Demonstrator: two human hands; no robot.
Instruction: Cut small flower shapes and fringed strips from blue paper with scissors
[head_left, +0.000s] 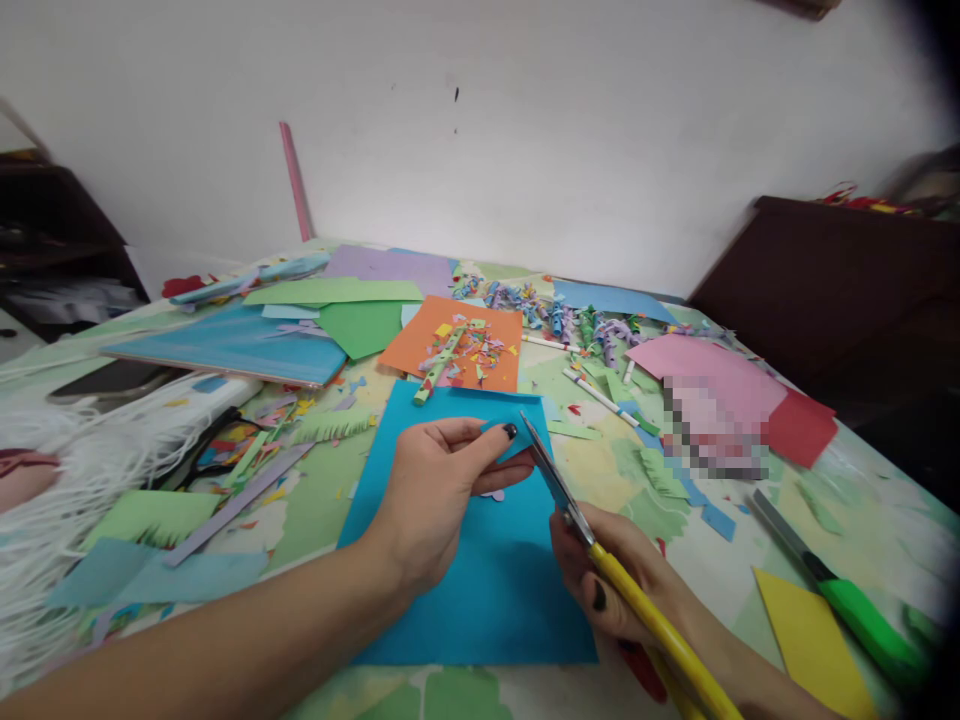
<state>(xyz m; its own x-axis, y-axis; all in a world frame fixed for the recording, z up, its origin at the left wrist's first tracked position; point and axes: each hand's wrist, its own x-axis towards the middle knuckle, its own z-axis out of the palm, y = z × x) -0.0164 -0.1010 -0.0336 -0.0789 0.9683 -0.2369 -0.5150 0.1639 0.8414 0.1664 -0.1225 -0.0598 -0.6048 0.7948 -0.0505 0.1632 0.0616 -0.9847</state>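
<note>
My left hand [442,490] pinches a small piece of blue paper [508,440] between thumb and fingers, above a larger sheet of blue paper [480,610] lying on the table. In my right hand [622,560] is a pair of scissors [626,585] with yellow handles and metal blades. The blade tips point up and away, right beside the small blue piece; whether they touch it I cannot tell. A small pale lilac scrap [493,495] shows on the blue sheet under my left fingers.
Paper confetti and a patterned paper roll [440,365] lie on an orange sheet [491,340]. Curled paper strips [559,315] are behind. A green-handled knife [847,600] overlaps yellow paper [814,640] at right. White yarn [52,560], glasses [214,450] and a phone [109,380] are at left.
</note>
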